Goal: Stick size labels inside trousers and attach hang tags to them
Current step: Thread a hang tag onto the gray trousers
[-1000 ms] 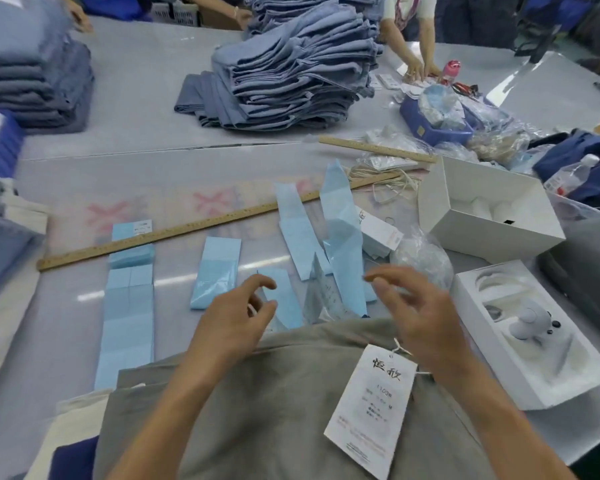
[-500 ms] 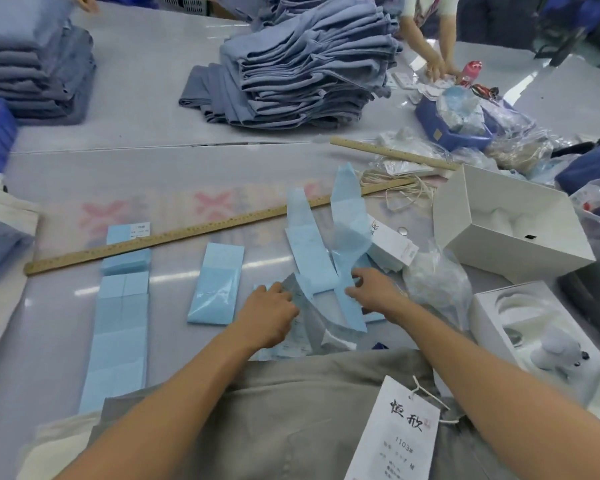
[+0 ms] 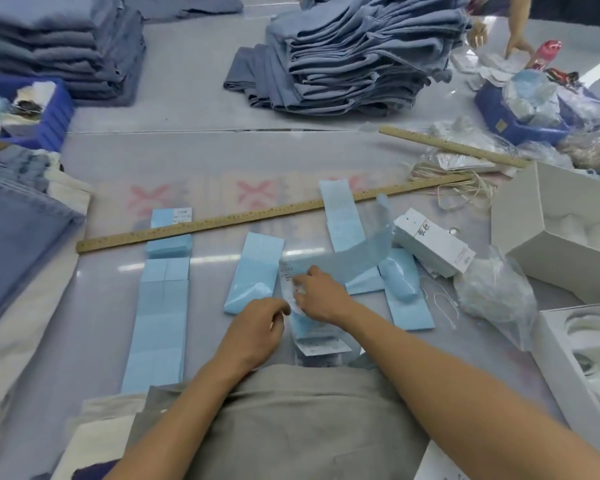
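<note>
The right hand [image 3: 317,296] pinches a strip of labels [image 3: 347,263], pale blue on its backing and white with small print on its face, which curls up and away to the right above the table [image 3: 205,157]. The left hand [image 3: 257,327], fingers curled, rests on the strip's near end just left of the right hand; whether it grips it I cannot tell. Grey trousers [image 3: 291,420] lie at the near edge under both forearms, with a white hang tag [image 3: 437,465] at their near right.

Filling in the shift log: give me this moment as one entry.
step: peeling size label | right hand: pinching label strip | left hand: beside strip, grip unclear | grey trousers: in front, waiting
</note>
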Motion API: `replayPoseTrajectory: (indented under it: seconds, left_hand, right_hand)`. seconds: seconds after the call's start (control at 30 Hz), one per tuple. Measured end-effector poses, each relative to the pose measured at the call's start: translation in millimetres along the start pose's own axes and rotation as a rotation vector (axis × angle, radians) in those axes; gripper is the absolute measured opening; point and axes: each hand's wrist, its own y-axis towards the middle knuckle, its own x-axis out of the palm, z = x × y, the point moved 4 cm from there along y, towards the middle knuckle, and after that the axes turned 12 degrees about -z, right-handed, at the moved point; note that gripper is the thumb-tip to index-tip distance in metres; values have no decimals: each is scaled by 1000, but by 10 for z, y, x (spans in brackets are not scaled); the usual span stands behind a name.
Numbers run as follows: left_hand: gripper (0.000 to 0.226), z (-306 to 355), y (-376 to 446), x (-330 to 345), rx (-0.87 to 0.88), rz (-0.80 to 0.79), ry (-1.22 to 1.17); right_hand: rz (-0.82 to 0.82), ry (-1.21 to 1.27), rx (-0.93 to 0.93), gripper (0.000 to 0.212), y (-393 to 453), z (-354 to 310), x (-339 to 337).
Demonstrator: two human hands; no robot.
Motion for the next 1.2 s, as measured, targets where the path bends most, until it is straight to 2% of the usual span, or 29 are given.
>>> replayPoseTrajectory:
  seconds: [0.1, 0.2, 0.3, 0.43, 0.53, 0.6, 0.7, 0.8, 0.87, 0.97, 1.07, 1.13, 1.2]
  left_hand:
    - [24, 159, 27, 104, 161, -84, 71]
    - [31, 167, 60, 216, 127, -209, 95]
    - [33, 116, 50, 306, 105, -303, 148]
    - [31, 110, 45, 302, 147, -277, 239]
    - [28, 136, 47, 309, 187, -262, 326]
    - [29, 151, 49, 312, 200, -246, 359]
    - [27, 155, 50, 347, 239, -250, 395]
    - [24, 123, 53, 409, 252, -299, 459]
    - [24, 97, 51, 454, 243, -330, 487]
    - [28, 96, 57, 478, 275, -323, 511]
    - [36, 110, 59, 499, 279, -333, 541]
    - [48, 128, 58, 500, 279, -355, 562]
    - [45, 195, 42, 528, 394, -312, 651]
  right_hand:
    - [-60, 143, -72, 31, 12, 6, 5]
    - [-63, 156, -93, 33, -34, 107, -75]
    - [-54, 31, -102, 32, -57, 221, -238]
    - [77, -75, -61, 37, 10, 330, -655]
    - [122, -75, -74, 57, 81, 344, -819]
    - [88, -185, -94, 72, 126, 303, -758]
    - [191, -506, -209, 84, 183, 158, -620]
    - [240, -725, -433, 87, 250, -49, -490]
    - [210, -798, -488, 78, 318, -115, -420]
    - [154, -684, -336, 57, 434, -37, -421]
    - [120, -465, -172, 59, 439, 154, -457]
    - [165, -403, -186, 57, 357, 225, -431]
    - [187, -359, -252, 51, 220, 259, -371]
